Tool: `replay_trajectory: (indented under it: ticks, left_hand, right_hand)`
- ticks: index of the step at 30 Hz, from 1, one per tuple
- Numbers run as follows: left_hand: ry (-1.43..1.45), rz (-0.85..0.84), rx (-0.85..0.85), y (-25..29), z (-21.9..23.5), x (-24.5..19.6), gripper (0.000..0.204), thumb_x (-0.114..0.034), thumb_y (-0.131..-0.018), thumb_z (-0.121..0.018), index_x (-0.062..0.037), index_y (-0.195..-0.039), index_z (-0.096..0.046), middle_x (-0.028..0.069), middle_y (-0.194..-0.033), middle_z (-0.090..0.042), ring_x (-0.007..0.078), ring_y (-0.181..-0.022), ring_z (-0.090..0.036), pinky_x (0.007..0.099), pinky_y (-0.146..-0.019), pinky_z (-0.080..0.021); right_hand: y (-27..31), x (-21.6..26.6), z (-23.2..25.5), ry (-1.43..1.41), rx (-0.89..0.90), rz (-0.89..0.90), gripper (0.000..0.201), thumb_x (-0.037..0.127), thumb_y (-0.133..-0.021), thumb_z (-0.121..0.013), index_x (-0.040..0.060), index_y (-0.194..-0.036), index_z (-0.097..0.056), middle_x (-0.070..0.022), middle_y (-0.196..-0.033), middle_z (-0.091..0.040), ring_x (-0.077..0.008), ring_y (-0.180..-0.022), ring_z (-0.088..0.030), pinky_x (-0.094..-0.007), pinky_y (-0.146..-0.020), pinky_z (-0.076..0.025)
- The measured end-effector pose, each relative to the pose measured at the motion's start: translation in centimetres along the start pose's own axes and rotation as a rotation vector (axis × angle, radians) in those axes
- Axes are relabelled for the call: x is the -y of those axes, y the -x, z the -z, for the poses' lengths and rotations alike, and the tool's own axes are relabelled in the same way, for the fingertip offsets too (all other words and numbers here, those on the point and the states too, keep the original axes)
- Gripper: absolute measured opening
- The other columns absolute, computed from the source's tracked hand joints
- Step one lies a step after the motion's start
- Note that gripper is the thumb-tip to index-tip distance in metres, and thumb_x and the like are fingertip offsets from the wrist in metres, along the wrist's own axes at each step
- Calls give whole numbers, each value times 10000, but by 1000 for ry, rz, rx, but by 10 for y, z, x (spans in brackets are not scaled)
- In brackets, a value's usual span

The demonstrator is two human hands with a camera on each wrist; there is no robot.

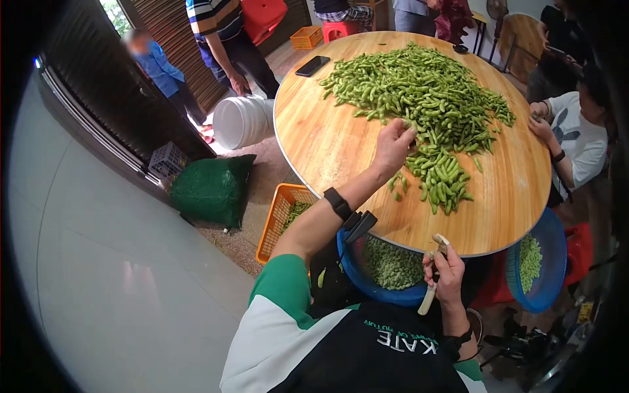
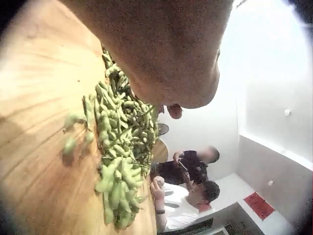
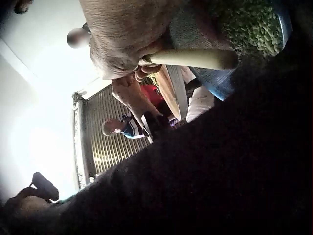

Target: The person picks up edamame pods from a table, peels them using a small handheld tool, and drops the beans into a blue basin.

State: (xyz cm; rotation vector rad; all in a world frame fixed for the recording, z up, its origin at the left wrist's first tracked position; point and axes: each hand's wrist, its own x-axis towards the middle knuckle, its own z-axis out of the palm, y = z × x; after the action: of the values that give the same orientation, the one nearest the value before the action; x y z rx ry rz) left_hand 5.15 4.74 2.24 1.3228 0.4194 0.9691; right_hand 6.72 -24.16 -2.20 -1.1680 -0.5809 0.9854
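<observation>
A heap of green soybean pods [image 1: 419, 85] covers much of the round wooden table [image 1: 327, 150]. My left hand [image 1: 393, 147] reaches over the table to the heap's near edge, fingers curled, with a green pod at the fingertips. In the left wrist view the back of that hand hides its fingertips, and loose pods [image 2: 73, 120] lie on the wood beside the heap. At the table's near edge my right hand [image 1: 449, 272] grips a smooth, pale, rod-like handle [image 3: 200, 58], whose lower end sticks out below the fist; I cannot tell what tool it belongs to.
Under the near edge stands a blue basin [image 1: 350, 259] of shelled beans [image 1: 393, 265]. Another blue basin [image 1: 557, 268] sits at right. An orange crate [image 1: 267, 236], green sack [image 1: 213, 187] and white bucket [image 1: 232, 121] are at left. A seated person [image 1: 580, 134] works at right; a phone [image 1: 312, 66] lies on the table.
</observation>
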Motion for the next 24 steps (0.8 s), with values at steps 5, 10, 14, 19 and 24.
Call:
replay_trajectory:
  ticks: [5,10,14,19,24]
  left_hand:
    - [158,28,-63,-3,4,-27,110,-106,-910,-558,-12,-966,-551,42,-806,-591,107,-581,-552,224,-509,-485]
    - [18,276,43,14,14,5,125,-48,-891,-533,30,-988,-537,99,-781,-605,140,-618,-601,240,-478,-486]
    - [-1,254,138,24,22,9,180,-49,-882,-554,8,-1052,-557,91,-815,-632,157,-645,-622,267,-498,-527]
    - [-96,139,207,38,24,9,202,-64,-896,-571,-21,-1092,-593,11,-716,-580,84,-641,-563,216,-532,-460]
    - [-224,20,159,40,19,13,194,-76,-911,-587,-19,-1095,-613,-55,-660,-463,39,-569,-421,201,-521,-375]
  right_hand:
    - [-1,0,5,-36,-30,17,383,109,-957,-450,9,-1326,-425,-96,-820,-569,-53,-529,-452,-179,-419,-363]
    - [0,-3,8,-31,-25,31,381,109,-958,-443,5,-1324,-414,-101,-828,-564,-56,-517,-439,-186,-420,-366]
    - [3,-3,5,-62,-13,-10,366,92,-948,-459,12,-1304,-431,-90,-828,-574,-59,-517,-447,-188,-423,-351]
    - [5,0,9,-33,18,-18,378,102,-951,-462,-4,-1311,-422,-76,-833,-586,-50,-529,-459,-188,-442,-367]
    - [7,1,9,-29,37,-9,383,96,-953,-450,-14,-1317,-413,-83,-830,-585,-51,-520,-453,-189,-440,-369]
